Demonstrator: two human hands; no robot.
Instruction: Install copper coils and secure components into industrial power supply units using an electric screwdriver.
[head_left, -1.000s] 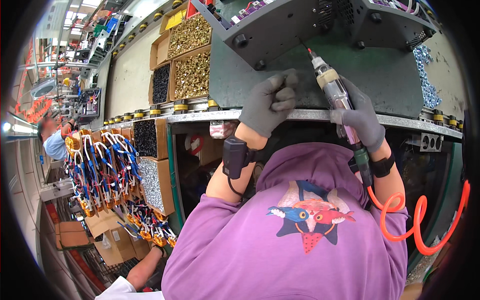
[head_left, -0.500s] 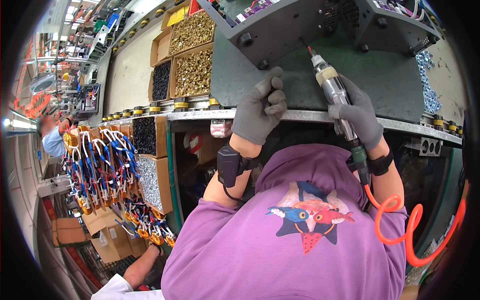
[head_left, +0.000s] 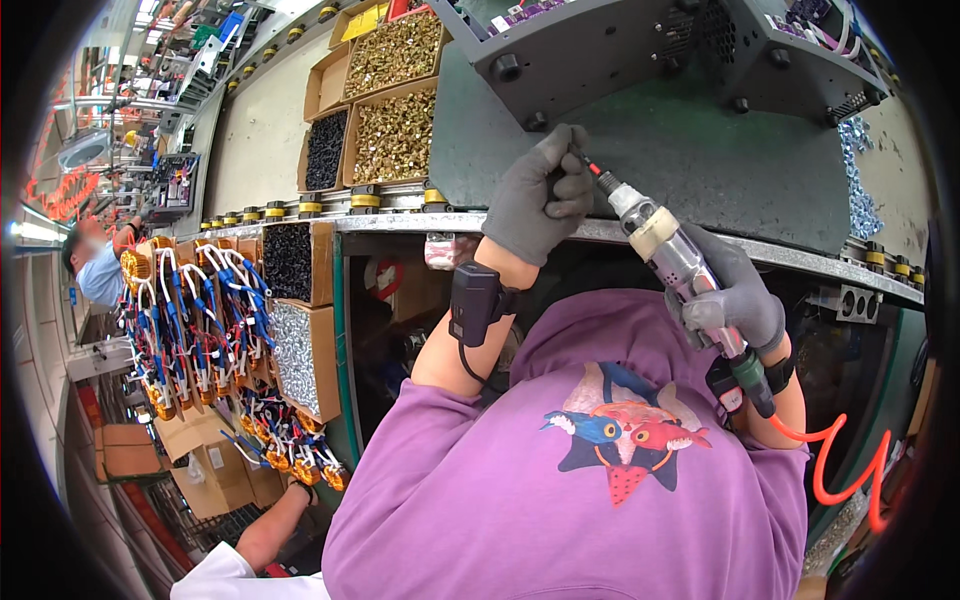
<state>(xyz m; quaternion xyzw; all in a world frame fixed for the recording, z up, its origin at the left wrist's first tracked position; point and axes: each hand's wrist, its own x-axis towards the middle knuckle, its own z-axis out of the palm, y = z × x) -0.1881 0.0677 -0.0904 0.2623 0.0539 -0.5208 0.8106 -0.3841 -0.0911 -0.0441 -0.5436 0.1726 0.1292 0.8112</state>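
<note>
My gloved right hand (head_left: pixel 748 292) is wrapped round an air screwdriver (head_left: pixel 668 252), which has a coiled orange hose (head_left: pixel 825 455) at its rear. The driver points up and to the left, and the tip of its bit is at the fingertips of my gloved left hand (head_left: pixel 538 200). Those left fingers are curled in a pinch; whatever they hold is too small to make out. Just beyond the left hand stands a dark grey metal case (head_left: pixel 590 75) with round black feet on its near side. A second dark case (head_left: pixel 785 70) stands to its right.
Boxes of brass-coloured parts (head_left: pixel 395 135) and black parts (head_left: pixel 325 150) stand left of the green mat (head_left: pixel 700 165). Silvery fasteners (head_left: pixel 858 180) lie at the right. Wired coils (head_left: pixel 200 330) hang at the lower left, near another person's arm (head_left: pixel 270 535).
The screwdriver's bit has come away from the dark case, down to my left fingertips. My left hand has shifted slightly right, and the right hand has moved down and right.
</note>
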